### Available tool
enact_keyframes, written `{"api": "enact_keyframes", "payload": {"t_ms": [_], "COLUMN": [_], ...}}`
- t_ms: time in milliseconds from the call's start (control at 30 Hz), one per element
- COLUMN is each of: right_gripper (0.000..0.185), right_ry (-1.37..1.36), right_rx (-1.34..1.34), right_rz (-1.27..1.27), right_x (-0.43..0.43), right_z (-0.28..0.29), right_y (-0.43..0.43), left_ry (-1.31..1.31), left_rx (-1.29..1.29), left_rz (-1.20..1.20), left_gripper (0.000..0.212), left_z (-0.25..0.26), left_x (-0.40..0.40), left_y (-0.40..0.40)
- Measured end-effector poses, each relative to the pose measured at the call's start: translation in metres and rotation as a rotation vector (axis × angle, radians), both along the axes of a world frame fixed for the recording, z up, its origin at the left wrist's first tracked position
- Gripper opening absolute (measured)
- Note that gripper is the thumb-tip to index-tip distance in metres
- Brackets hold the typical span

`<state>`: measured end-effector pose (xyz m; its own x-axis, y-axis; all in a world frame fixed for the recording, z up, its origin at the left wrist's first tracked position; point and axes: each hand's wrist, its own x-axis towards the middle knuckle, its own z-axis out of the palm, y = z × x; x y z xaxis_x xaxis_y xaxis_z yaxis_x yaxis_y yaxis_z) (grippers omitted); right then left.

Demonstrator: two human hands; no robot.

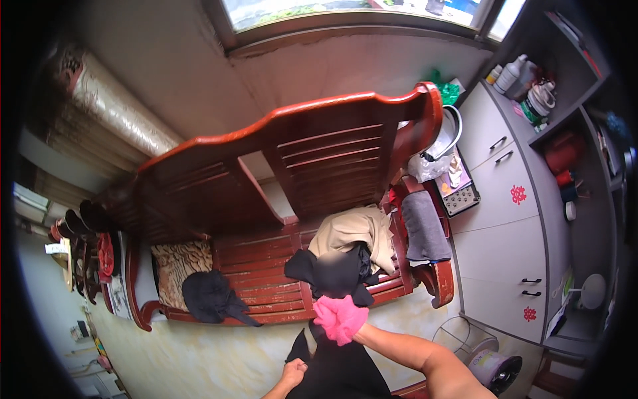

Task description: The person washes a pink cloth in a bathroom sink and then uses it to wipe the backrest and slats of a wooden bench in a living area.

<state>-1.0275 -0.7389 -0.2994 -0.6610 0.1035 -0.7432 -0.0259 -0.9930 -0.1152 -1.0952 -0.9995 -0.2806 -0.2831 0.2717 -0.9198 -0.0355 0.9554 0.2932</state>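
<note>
A bunched pink cloth (341, 319) covers my right hand (357, 333) at the front edge of a red wooden bench (259, 254); the fingers are hidden in it. My left hand (294, 371) is curled, lower and to the left, beside the black clothing (344, 369) on my body, and nothing shows in it. Black garments (336, 272) lie on the bench seat just beyond the cloth, against a heap of beige fabric (349, 229). Towards the seat's left end, a dark cloth (209, 297) partly overlaps a tiger-striped cushion (182, 269).
A grey folded towel (425, 227) hangs over the bench's right armrest. Pale cabinets (498, 249) with red paper cut-outs stand at the right. On the floor below them are a wire-frame stand (451, 336) and a round drum-like object (491, 366). A window (359, 17) is above the bench.
</note>
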Motion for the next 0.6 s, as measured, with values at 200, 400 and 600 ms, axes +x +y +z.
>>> {"api": "enact_keyframes", "payload": {"t_ms": [200, 400, 600], "right_gripper": [0.032, 0.041, 0.047], "right_ry": [-0.124, 0.052, 0.047], "right_rx": [-0.222, 0.024, -0.134], "right_rz": [-0.106, -0.015, -0.005], "right_x": [-0.008, 0.024, 0.012], "right_z": [0.074, 0.01, 0.024], "right_y": [0.007, -0.008, -0.011], "left_ry": [-0.717, -0.118, 0.08], "left_rx": [0.225, -0.012, 0.27], "left_rz": [-0.192, -0.722, -1.292], "left_gripper": [0.018, 0.029, 0.018], "left_z": [0.014, 0.024, 0.062], "left_x": [-0.005, 0.049, 0.046], "left_y": [-0.01, 0.021, 0.055]}}
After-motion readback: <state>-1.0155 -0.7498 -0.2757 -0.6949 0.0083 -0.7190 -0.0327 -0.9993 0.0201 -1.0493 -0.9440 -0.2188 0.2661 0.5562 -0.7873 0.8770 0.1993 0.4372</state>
